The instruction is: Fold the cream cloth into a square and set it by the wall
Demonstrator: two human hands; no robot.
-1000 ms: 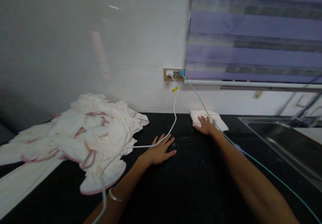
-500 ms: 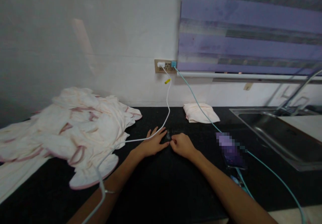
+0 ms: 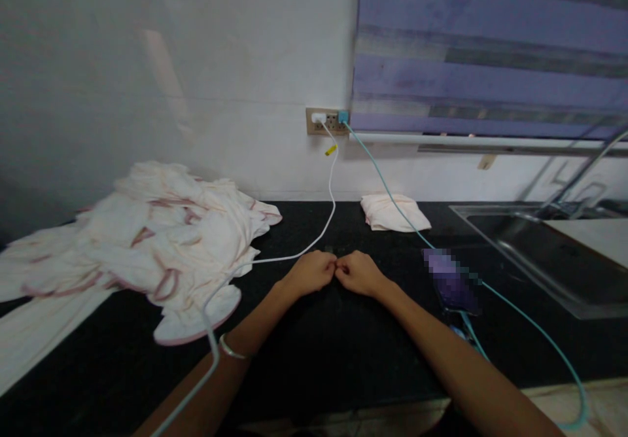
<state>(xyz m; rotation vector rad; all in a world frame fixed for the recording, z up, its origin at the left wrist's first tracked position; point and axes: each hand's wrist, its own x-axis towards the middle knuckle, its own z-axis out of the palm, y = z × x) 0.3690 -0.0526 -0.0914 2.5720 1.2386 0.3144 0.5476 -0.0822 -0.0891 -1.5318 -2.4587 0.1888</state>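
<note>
My left hand (image 3: 313, 272) rests low over the black countertop (image 3: 333, 358) with its fingers curled closed. Against it, fingertips to fingertips, sits my right hand (image 3: 360, 272), also closed. Whatever either hand pinches, if anything, is hidden by the fingers. A white cable (image 3: 279, 260) runs just behind my left hand and down across my left forearm, where a silver bangle (image 3: 229, 347) circles the wrist. Left of the hands lies a heap of crumpled white cloth with pink edging (image 3: 191, 227).
A folded pale cloth (image 3: 395, 212) lies by the wall under a teal cable (image 3: 383, 178). A phone (image 3: 456, 293) is on the right, before a steel sink (image 3: 534, 260) with a tap (image 3: 583, 175). Both cables reach a wall socket (image 3: 331, 123) beside a purple striped blind (image 3: 490, 64).
My left hand has gone from spread flat to curled closed, and the two hands now meet. The view has tipped slightly downward.
</note>
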